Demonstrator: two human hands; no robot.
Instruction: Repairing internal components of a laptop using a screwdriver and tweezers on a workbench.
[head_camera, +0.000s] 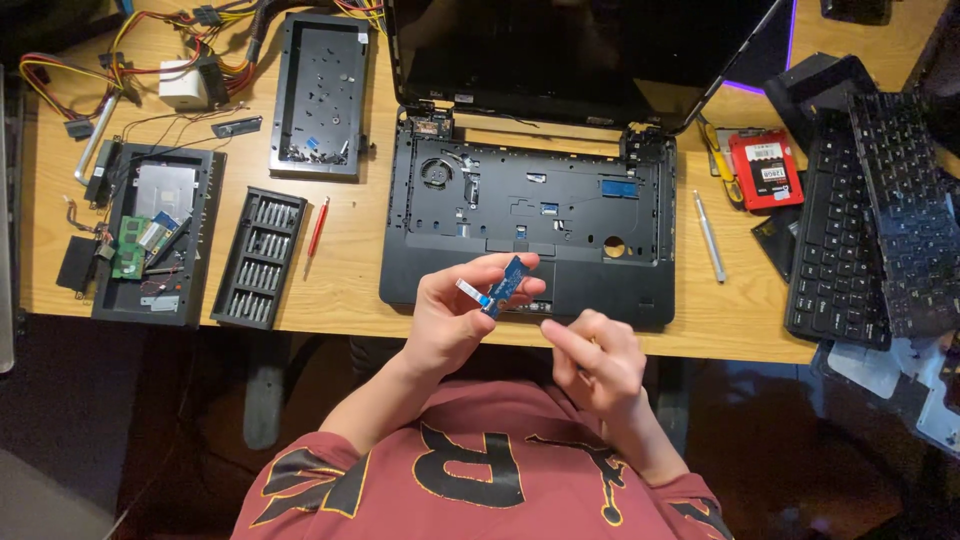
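Observation:
My left hand (455, 315) holds a small blue circuit board (508, 283) with a white flat ribbon cable (472, 290) between thumb and fingers, just above the front edge of a black laptop base (530, 215) that has its keyboard removed. Beside it and slightly lower, my right hand (597, 360) hovers with fingers loosely curled and nothing in it, a few centimetres from the board. The laptop's open screen (570, 50) stands behind the base.
A screwdriver bit set (258, 257) and a red-handled tool (318, 226) lie left of the laptop. Further left sit a tray of parts (150, 235), a black cover panel (320, 95) and loose wiring (130, 50). At the right are a metal tool (709, 236), a red drive (765, 170) and two keyboards (870, 220).

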